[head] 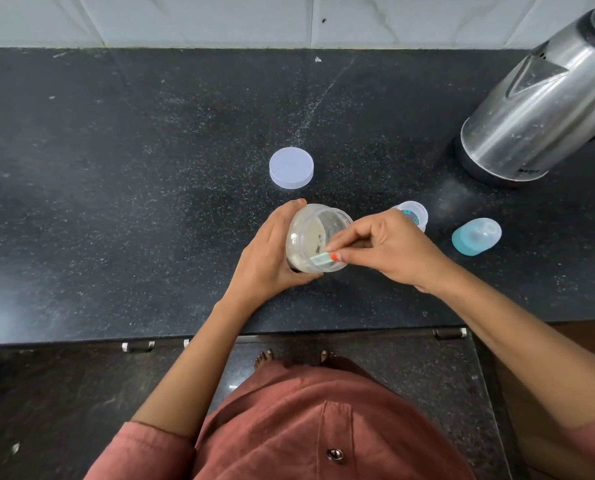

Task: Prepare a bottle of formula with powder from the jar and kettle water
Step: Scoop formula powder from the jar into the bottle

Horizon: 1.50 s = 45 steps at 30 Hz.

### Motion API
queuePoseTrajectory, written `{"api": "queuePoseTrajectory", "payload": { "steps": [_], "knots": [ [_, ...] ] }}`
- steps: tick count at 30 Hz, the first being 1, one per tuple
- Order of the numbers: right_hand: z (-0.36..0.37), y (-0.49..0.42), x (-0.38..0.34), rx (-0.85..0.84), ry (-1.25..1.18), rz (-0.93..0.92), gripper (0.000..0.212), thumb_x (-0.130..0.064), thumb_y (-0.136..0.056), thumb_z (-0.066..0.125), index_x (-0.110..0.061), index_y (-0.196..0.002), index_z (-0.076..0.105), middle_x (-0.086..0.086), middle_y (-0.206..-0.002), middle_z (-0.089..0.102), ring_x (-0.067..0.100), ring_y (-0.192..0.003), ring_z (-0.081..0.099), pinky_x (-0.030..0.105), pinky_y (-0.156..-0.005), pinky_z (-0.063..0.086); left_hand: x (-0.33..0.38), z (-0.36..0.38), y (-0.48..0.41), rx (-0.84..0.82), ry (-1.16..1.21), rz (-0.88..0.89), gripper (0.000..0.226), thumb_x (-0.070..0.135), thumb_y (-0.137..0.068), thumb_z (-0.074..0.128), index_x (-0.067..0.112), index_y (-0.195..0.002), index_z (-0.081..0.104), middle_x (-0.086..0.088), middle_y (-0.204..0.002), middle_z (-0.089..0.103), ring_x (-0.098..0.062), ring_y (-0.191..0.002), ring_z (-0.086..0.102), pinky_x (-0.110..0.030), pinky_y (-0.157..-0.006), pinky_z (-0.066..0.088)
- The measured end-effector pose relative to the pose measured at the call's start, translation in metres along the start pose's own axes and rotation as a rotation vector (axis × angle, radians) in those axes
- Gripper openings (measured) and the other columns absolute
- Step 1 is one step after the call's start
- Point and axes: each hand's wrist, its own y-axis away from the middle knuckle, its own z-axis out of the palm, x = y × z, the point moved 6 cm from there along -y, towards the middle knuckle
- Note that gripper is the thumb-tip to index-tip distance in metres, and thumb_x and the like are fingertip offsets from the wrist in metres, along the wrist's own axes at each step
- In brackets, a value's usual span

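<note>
Speckled black stone counter (150, 168) against pale marbled wall tiles (185, 19), dark floor (64, 393).

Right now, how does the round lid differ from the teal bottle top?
The lid is a flat, pale disc; the bottle top is domed, teal with a clear end. The lid sits behind the jar, the bottle top nearer the kettle. Both rest loose on the counter.

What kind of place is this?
Most likely a home kitchen: a dark stone countertop against a tiled wall, a steel electric kettle standing on it, and cupboard handles below its front edge.
</note>
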Motion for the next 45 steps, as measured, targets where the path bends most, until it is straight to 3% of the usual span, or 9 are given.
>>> {"api": "queuePoseTrajectory", "payload": {
  "steps": [9,13,17,21,26,35,45],
  "knots": [
    [-0.002,0.025,0.03,0.342,-0.355,0.184,0.019,0.0,-0.075,0.069,-0.019,-0.072,0.07,-0.009,-0.057,0.069,-0.001,-0.06,0.062,0.01,-0.069,0.051,-0.004,-0.001,0.0,-0.004,0.004,-0.04,0.092,0.047,-0.061,0.072,0.011,-0.134,0.029,0.008,-0.136,0.034,0.001,-0.124,0.032,-0.004,-0.102,0.021],
    [0.001,0.033,0.04,0.403,-0.497,0.258,0.018,0.001,-0.075,0.067,-0.016,-0.071,0.071,-0.003,-0.063,0.071,0.004,-0.062,0.065,0.016,-0.074,0.054,-0.003,-0.002,0.001,-0.006,0.016,-0.052,0.093,0.049,-0.06,0.07,0.01,-0.134,0.03,0.008,-0.135,0.034,-0.004,-0.124,0.035,-0.003,-0.101,0.02],
    [-0.001,0.035,0.042,0.44,-0.649,0.286,0.014,0.003,-0.076,0.065,-0.01,-0.074,0.069,-0.004,-0.061,0.071,0.005,-0.059,0.066,0.013,-0.063,0.054,-0.003,-0.002,0.001,-0.005,0.009,-0.052,0.095,0.046,-0.059,0.075,0.009,-0.134,0.03,0.008,-0.134,0.034,-0.003,-0.123,0.034,-0.002,-0.101,0.02],
    [-0.002,0.035,0.043,0.462,-0.522,0.26,0.016,0.001,-0.075,0.068,-0.015,-0.073,0.07,-0.006,-0.06,0.07,0.004,-0.06,0.065,0.016,-0.071,0.054,-0.004,-0.001,0.001,-0.009,0.001,-0.065,0.097,0.031,-0.056,0.083,0.006,-0.134,0.032,0.007,-0.134,0.035,-0.009,-0.124,0.036,-0.002,-0.101,0.02],
    [-0.005,0.035,0.038,0.496,-0.409,0.167,0.021,0.0,-0.074,0.07,-0.021,-0.069,0.069,-0.008,-0.056,0.068,0.002,-0.059,0.062,0.013,-0.068,0.053,-0.004,-0.002,0.001,-0.01,0.027,-0.083,0.096,0.044,-0.057,0.076,0.008,-0.134,0.032,0.008,-0.134,0.035,-0.008,-0.123,0.037,-0.003,-0.101,0.021],
    [-0.006,0.035,0.032,0.521,-0.304,0.08,0.027,0.001,-0.072,0.071,-0.026,-0.068,0.068,-0.015,-0.059,0.069,0.0,-0.061,0.064,0.011,-0.065,0.051,-0.001,-0.003,0.0,-0.017,0.037,-0.083,0.093,0.05,-0.059,0.07,0.01,-0.134,0.032,0.009,-0.134,0.035,0.004,-0.121,0.031,-0.002,-0.1,0.021],
    [-0.006,0.035,0.039,0.53,-0.354,0.134,0.021,0.0,-0.074,0.07,-0.021,-0.071,0.069,-0.009,-0.059,0.069,0.003,-0.061,0.065,0.013,-0.066,0.052,-0.003,-0.002,0.0,-0.025,0.027,-0.091,0.094,0.043,-0.058,0.077,0.016,-0.134,0.029,0.011,-0.135,0.034,0.001,-0.123,0.033,-0.002,-0.1,0.021]
  ]
}}
